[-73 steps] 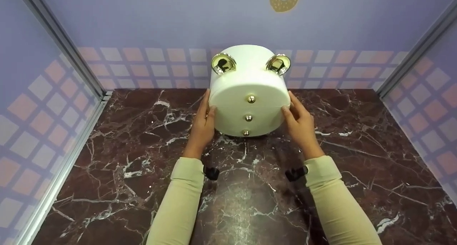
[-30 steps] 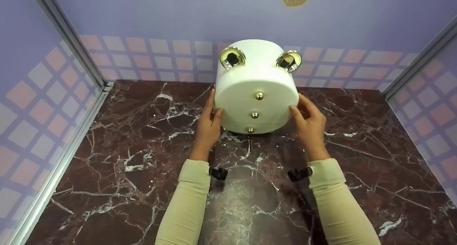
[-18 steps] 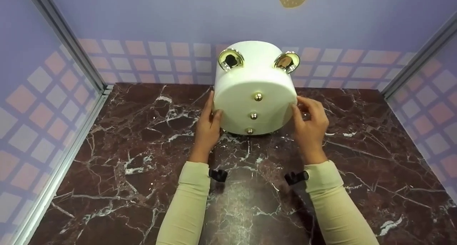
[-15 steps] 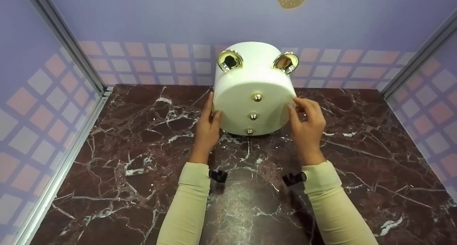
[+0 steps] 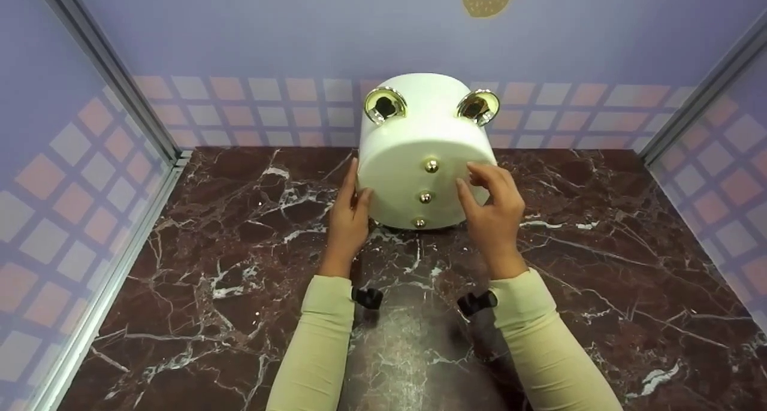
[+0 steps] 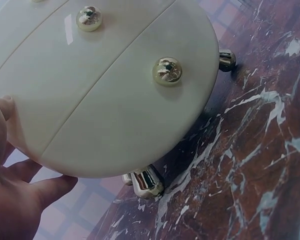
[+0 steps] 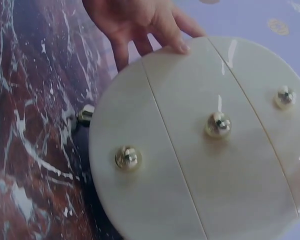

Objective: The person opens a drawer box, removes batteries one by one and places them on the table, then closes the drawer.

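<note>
A round white drawer box (image 5: 392,186) stands at the back of the table. Two gold ears sit on top, and thin seams divide its front, each section bearing a gold knob (image 7: 218,124). My left hand (image 5: 347,222) grips the box's left side, thumb on the front edge and fingers round the side, as the left wrist view also shows with this hand (image 6: 15,200). My right hand (image 5: 494,213) is before the front's right half, thumb and forefinger apart beside the upper knobs, holding nothing. In the right wrist view only bits of its fingers show at the right edge.
The box stands on short gold feet (image 6: 146,184) on a dark red marbled tabletop (image 5: 228,267). Close behind it rises a lilac wall (image 5: 269,33) with checks and a printed doughnut. Side panels (image 5: 60,177) border the table. Each wrist wears a black camera (image 5: 477,303).
My right hand has let go of the box's right edge and moved left across its front toward the knobs. My left hand stays on the left side. The head view has shifted slightly.
</note>
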Tool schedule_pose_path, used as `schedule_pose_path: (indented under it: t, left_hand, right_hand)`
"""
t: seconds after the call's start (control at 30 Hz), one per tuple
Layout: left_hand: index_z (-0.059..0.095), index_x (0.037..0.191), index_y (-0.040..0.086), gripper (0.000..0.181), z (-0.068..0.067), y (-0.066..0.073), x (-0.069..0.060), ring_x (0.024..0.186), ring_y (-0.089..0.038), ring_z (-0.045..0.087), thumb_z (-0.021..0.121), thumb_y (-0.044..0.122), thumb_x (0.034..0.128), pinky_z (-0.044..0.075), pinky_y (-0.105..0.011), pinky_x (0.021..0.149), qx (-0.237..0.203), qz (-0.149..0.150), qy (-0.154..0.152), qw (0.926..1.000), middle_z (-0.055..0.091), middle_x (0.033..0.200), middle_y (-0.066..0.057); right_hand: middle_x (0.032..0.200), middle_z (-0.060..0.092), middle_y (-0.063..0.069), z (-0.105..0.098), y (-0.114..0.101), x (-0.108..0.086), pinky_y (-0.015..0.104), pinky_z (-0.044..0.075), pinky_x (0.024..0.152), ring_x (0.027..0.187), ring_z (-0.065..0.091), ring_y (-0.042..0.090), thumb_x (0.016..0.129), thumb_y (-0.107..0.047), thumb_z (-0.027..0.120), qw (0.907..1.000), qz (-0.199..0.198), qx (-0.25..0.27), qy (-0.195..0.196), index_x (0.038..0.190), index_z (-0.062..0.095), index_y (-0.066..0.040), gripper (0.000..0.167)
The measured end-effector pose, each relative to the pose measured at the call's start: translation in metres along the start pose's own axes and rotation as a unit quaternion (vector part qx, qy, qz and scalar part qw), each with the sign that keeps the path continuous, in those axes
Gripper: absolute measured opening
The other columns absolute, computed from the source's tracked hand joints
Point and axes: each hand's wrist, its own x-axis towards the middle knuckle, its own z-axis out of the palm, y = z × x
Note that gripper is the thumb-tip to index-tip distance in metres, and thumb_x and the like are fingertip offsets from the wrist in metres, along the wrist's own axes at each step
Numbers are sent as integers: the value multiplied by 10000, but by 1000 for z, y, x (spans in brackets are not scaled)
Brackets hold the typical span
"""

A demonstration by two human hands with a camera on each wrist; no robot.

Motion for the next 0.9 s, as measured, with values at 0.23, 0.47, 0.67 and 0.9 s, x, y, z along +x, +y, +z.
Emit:
schedule_pose_path:
  t: [0.23,0.47,0.67,0.9]
  left_hand:
    - [260,1541,261,603,-1,0,-1,1423,-252,364,510,313,995,336,-384,1171,105,-81,-3,9999,301,1589,-18]
    - [275,1536,272,591,-1,0,2,1426,-249,357,508,317,995,319,-402,1182,71,-79,-6,9999,310,1584,-11]
    - [279,1538,209,589,-3,-2,2,1418,-262,369,512,268,1000,344,-396,1170,17,27,48,10000,331,1573,-51]
    - [281,1535,248,596,0,-3,-1,1411,-254,384,521,301,992,341,-369,1169,138,13,59,9999,336,1571,-34]
  right_hand:
    - [967,704,107,11,-7,-1,217,555,837,847,653,230,794,-57,782,9999,-53,-20,-83,1009,732,-33,221]
    - [999,717,93,25,-12,2,219,568,823,849,671,216,794,-72,785,9998,-79,40,-178,1018,733,-44,231]
    - [1024,712,96,39,-16,6,259,580,804,867,673,219,814,-95,775,9986,-209,234,-423,1042,724,-43,239]
    - [1005,713,78,43,-16,5,222,547,822,857,677,194,786,-71,790,9991,-282,-169,-255,1024,732,-61,246]
